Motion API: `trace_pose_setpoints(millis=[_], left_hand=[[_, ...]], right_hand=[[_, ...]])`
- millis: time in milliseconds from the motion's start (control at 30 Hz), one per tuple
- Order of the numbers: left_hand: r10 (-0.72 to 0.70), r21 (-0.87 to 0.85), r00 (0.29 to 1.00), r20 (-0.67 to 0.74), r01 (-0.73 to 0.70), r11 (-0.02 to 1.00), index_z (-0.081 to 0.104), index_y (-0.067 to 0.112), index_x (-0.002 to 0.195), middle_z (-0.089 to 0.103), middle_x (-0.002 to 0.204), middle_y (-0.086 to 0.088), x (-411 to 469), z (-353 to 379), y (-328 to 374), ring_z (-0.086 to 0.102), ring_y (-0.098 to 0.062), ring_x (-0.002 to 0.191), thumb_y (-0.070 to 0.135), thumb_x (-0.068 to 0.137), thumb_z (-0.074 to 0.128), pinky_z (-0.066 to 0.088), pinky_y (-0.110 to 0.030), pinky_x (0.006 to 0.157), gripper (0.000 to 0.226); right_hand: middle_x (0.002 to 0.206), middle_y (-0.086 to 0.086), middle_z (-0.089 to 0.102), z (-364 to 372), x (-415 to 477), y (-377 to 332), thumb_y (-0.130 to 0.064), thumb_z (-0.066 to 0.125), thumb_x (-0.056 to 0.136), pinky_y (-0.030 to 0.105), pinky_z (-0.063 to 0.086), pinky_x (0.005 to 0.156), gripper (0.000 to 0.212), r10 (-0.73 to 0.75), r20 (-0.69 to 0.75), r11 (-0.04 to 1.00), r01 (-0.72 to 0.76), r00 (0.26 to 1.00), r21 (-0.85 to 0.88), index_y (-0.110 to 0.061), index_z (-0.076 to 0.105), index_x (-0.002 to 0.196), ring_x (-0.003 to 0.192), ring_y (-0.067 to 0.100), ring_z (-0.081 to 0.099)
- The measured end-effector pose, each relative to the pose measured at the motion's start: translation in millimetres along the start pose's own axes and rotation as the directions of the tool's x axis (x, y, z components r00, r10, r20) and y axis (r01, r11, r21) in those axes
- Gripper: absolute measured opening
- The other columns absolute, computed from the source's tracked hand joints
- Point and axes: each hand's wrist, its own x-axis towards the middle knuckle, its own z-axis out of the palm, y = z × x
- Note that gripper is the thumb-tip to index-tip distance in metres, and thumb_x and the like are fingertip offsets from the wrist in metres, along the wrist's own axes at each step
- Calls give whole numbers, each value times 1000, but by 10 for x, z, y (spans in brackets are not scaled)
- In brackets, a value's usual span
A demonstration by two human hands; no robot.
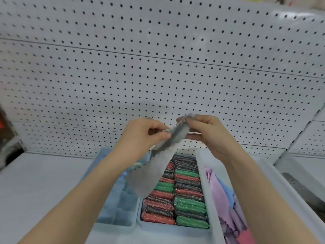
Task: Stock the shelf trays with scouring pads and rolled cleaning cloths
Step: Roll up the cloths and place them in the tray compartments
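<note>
Both hands hold a grey cleaning cloth (175, 136) above the trays. My left hand (144, 134) pinches its lower left part. My right hand (209, 132) grips its upper end, where the cloth is partly rolled. A loose tail of the cloth (149, 176) hangs down over the trays. Below, the middle tray (158, 228) is packed with two rows of sparkly red, green and dark scouring pads (190, 196). The left blue tray (114, 222) holds pale blue cloths, partly hidden by my left arm. The right tray (211, 199) holds pink, blue and lilac cloths (225, 192).
A white pegboard (158, 67) forms the back wall behind the trays. The white shelf surface (44, 187) extends to the left. A dark red object (5, 131) sits at the far left edge. Another white bin edge (290, 166) stands at right.
</note>
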Motion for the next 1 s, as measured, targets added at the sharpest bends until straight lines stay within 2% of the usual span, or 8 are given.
trace_pose_setpoints(millis=[133,267,400,533,700,800,867,1000], left_hand=[[-9,-7,998,-69,9,1000,64,36,77,64,80,13,39,-219,-120,54,2,70,30,89,66,42,-15,71,14],[-64,-104,997,-44,59,993,65,27,85,64,78,1,38,-323,-193,57,-20,71,29,94,60,53,-41,73,11],[-81,-221,995,-59,66,973,68,25,85,65,74,4,-41,-383,-217,56,-12,63,23,92,63,51,-28,63,9],[-88,-234,996,21,90,968,71,25,92,73,89,1,-117,-446,-263,69,-22,85,30,78,77,56,-35,80,16],[-89,-385,993,-83,51,921,71,20,84,75,81,5,-176,-503,-213,70,-13,78,17,82,74,55,-21,71,5],[-78,-477,991,-107,18,879,67,18,84,72,79,8,-182,-540,-177,67,-8,75,14,82,73,53,-19,67,7],[-101,-415,979,-179,18,910,66,22,82,68,76,10,-144,-504,-206,61,-9,70,17,82,75,52,-23,66,10],[-133,-328,954,-269,39,944,63,26,78,60,66,18,-99,-325,-211,46,-5,57,23,82,75,41,-21,59,13]], right_hand=[[81,5,64,87,35,-29,-16,58,96,23,49,67,19,18,6,999,-18,1000,-44,-5,72,88,75,15,57],[79,14,52,181,51,-54,-23,64,92,37,40,70,35,-68,29,994,70,997,-83,13,62,88,74,23,46],[75,7,66,216,29,-108,-14,74,82,33,50,70,12,-147,42,978,152,988,-143,-3,73,85,71,18,60],[76,6,71,241,0,-148,-10,74,79,27,56,66,3,-187,57,973,193,981,-128,-7,73,81,72,17,66],[66,4,66,257,-117,-237,-23,79,67,24,51,57,6,-189,155,954,218,970,-204,-19,75,69,56,16,57],[67,11,65,270,-136,-293,-22,76,74,25,50,54,10,-161,187,972,189,969,-141,-13,73,72,54,20,54],[68,17,63,350,-84,-279,-21,74,83,26,49,52,17,-139,123,957,165,983,-237,-7,69,77,54,18,54],[52,0,55,600,21,-214,-24,66,91,25,45,48,32,-130,-40,937,109,991,-333,-8,54,66,47,15,57]])
